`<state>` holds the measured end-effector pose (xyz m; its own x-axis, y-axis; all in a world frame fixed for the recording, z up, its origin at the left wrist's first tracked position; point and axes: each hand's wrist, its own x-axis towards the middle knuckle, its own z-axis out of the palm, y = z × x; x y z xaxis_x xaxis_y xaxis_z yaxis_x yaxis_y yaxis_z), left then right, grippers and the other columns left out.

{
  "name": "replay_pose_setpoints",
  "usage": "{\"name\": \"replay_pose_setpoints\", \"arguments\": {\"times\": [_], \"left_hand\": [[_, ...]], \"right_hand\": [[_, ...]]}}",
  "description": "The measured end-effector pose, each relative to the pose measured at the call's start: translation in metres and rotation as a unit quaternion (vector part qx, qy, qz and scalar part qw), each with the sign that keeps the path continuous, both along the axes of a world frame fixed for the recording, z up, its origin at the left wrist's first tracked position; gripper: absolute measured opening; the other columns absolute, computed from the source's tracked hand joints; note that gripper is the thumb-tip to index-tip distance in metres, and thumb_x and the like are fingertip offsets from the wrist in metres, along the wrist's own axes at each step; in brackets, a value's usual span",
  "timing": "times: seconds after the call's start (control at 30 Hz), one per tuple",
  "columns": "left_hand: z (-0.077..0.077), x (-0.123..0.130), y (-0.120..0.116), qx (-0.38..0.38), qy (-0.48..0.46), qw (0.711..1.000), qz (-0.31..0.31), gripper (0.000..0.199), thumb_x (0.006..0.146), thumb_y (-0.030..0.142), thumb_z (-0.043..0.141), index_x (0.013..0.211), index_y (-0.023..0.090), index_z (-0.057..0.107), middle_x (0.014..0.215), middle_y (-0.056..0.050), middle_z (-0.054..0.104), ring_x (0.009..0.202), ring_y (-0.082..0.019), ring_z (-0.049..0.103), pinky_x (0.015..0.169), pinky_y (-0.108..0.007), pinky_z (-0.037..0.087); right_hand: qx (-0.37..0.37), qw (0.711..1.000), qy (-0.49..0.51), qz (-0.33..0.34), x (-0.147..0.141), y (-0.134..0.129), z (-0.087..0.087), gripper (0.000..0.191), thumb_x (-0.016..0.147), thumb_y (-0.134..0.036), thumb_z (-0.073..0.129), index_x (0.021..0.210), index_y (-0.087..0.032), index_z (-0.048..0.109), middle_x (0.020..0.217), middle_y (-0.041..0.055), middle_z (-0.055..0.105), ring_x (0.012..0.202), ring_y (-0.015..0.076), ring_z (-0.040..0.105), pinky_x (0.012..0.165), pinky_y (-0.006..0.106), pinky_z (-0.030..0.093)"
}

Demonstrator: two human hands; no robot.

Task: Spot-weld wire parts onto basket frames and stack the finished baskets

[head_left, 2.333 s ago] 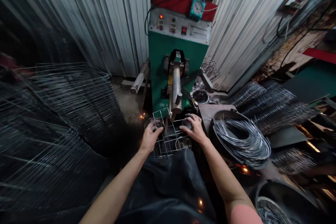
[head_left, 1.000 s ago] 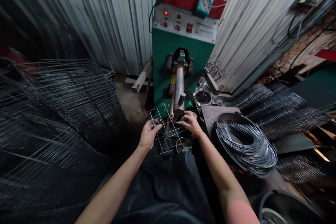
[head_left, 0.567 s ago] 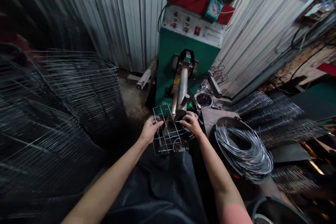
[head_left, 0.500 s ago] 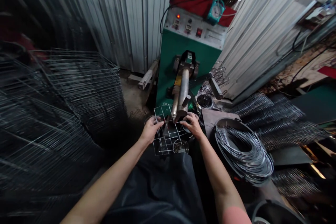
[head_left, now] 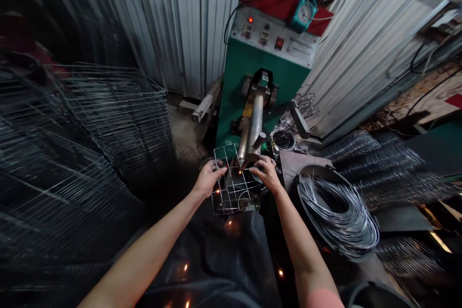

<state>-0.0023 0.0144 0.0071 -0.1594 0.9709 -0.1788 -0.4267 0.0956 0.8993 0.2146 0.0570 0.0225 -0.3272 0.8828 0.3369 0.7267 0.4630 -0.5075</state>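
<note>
1. Green machine [head_left: 241, 57], upright, panel lamp lit. Hazard, as judged from the room: the metal arm [head_left: 256, 118] ends close to both hands, so a small slip inward could pinch or burn skin.
2. Dark apron [head_left: 216, 250], across the lap. Hazard: flying sparks [head_left: 185, 267] could scorch it, or the bare forearms; no sleeve or glove covers them.
3. Wire grid [head_left: 234, 188], one, open mesh. Hazard: an uneven hold could let it tilt, leaving a joint crooked or weak. Location: between the hands, under the arm's tip, lower right corner by a round dish [head_left: 249, 201].
4. Left hand [head_left: 205, 180], bare. Fingers closed on the grid's left edge, thumb on the near side; most of the mesh extends rightward from them.
5. Right hand [head_left: 269, 176], bare. Fingers narrow, pinching a thin wire [head_left: 248, 169] beside the glow; whether it is joined to the grid, cannot tell. Hazard: fingertips nearest the heat.
6. Glow [head_left: 240, 172], one, small, between both sets of fingers.
</note>
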Motion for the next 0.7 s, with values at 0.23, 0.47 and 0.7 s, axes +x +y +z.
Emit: {"name": "replay_pose_setpoints", "arguments": {"times": [0.23, 0.47, 0.7], "left_hand": [[0.002, 0.0, -0.001, 0.0, -0.008, 1.0, -0.009, 0.036, 0.047, 0.025, 0.076, 0.075, 0.015, 0.055, 0.054, 0.006, 0.052, 0.047, -0.006, 0.043, 0.048, -0.02, 0.031], [-0.001, -0.002, 0.003, 0.022, 0.013, 0.999, -0.022, 0.037, 0.051, 0.027, 0.074, 0.08, 0.014, 0.055, 0.062, 0.005, 0.055, 0.051, -0.006, 0.045, 0.051, -0.019, 0.032], [-0.023, -0.028, -0.038, 0.045, 0.031, 0.997, -0.058, 0.035, 0.06, 0.027, 0.072, 0.089, 0.016, 0.055, 0.057, 0.008, 0.05, 0.051, -0.005, 0.044, 0.053, -0.018, 0.036]], "right_hand": [[-0.009, 1.0, -0.004, -0.015, -0.004, -0.004, 0.005, 0.028, 0.08, -0.046, 0.057, 0.069, -0.021, 0.06, 0.101, 0.0055, 0.061, 0.105, 0.0237, 0.05, 0.094, 0.042, 0.024], [-0.001, 1.0, -0.006, -0.01, -0.002, -0.001, 0.004, 0.029, 0.079, -0.046, 0.059, 0.069, -0.019, 0.06, 0.102, 0.006, 0.061, 0.105, 0.0224, 0.05, 0.094, 0.041, 0.024], [0.088, 0.992, -0.084, 0.024, -0.016, -0.064, 0.008, 0.015, 0.082, -0.037, 0.06, 0.084, -0.022, 0.063, 0.108, 0.0055, 0.062, 0.108, 0.0216, 0.048, 0.096, 0.041, 0.021]]}}
